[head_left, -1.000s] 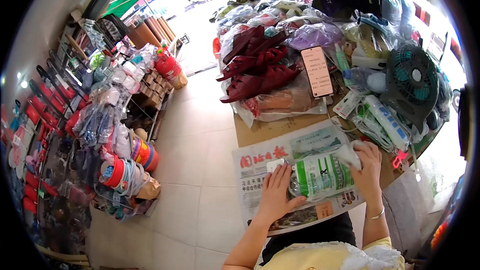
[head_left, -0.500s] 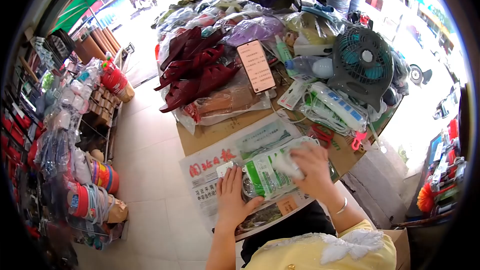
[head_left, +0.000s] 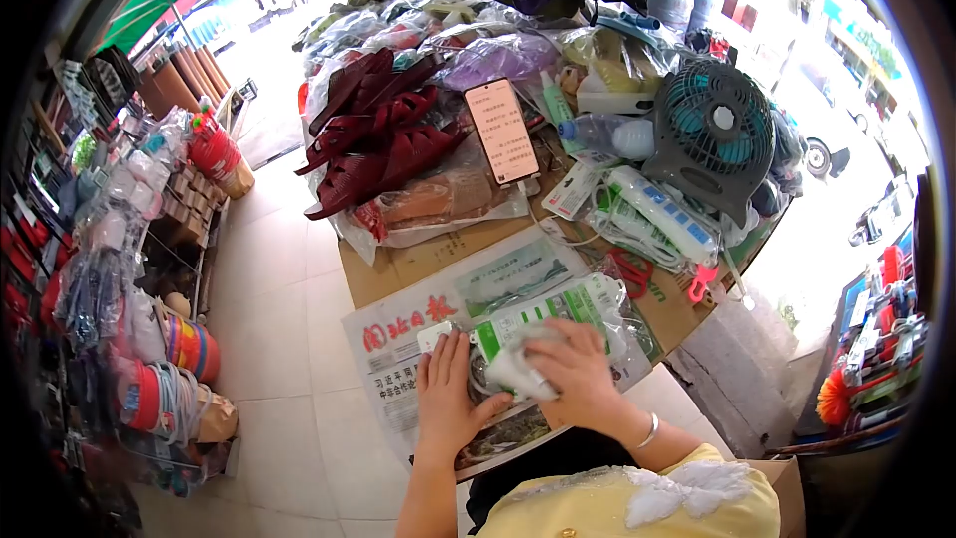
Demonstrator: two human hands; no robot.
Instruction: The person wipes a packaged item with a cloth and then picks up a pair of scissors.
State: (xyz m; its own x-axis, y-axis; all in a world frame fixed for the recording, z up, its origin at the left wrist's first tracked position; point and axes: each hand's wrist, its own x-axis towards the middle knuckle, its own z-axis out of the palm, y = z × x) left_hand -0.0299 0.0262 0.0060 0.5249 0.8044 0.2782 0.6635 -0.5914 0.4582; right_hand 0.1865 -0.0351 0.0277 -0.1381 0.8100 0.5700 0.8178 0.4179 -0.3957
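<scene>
A clear plastic package with a green-and-white label (head_left: 533,314) lies flat on a printed newspaper (head_left: 383,364). What is inside it is mostly hidden, though a pale loop shows at its left end. My left hand (head_left: 448,394) rests flat with fingers stretched and thumb apart, steadying the package's left end. In my right hand (head_left: 578,369) is a crumpled white cloth (head_left: 518,364), pressed against the package's front half. The fingers curl over the cloth and hide part of the label.
Behind the newspaper stand a phone (head_left: 501,132), dark red sandals (head_left: 378,149), a bottle (head_left: 607,133), a grey fan (head_left: 717,134) and a packaged power strip (head_left: 662,214). Bagged goods pile up at the back. Shelves with coiled hoses (head_left: 184,403) line the left side.
My right hand has moved left and toward me along the package with the white cloth, uncovering the label's right part. My left hand stays at the left end.
</scene>
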